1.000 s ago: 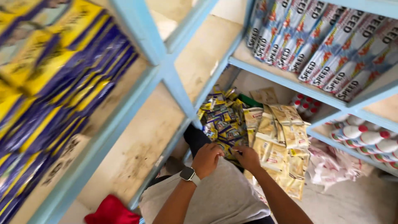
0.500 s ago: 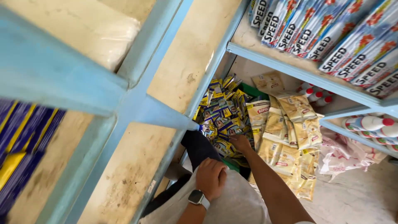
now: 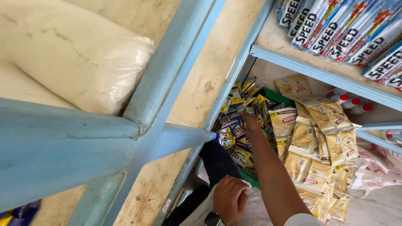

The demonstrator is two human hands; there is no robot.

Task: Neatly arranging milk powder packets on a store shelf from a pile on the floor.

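Note:
My right hand (image 3: 249, 121) stretches forward and down into a pile of yellow-and-blue sachets (image 3: 234, 125) in a green crate (image 3: 277, 96) low on the rack. Its fingertips lie among the sachets, and I cannot see whether they grip one. My left hand (image 3: 230, 199) is curled, with its fingers closed, on the white cloth over my lap (image 3: 255, 213). A wristwatch (image 3: 211, 219) sits on that wrist. Strips of beige sachets (image 3: 322, 140) hang just right of my right forearm.
Blue metal shelf bars (image 3: 167, 83) cross the near view over bare wooden boards. A white plastic sack (image 3: 83, 54) lies on the upper left shelf. Long white, blue and red packets (image 3: 343, 29) fill the top right shelf. Red-capped white bottles (image 3: 351, 104) and a pink-printed bag (image 3: 377, 178) lie further right.
My right hand left my left hand's side and reached forward into the yellow-and-blue sachets. My left hand drew back onto my lap. My view swung left, nearer the shelf bars.

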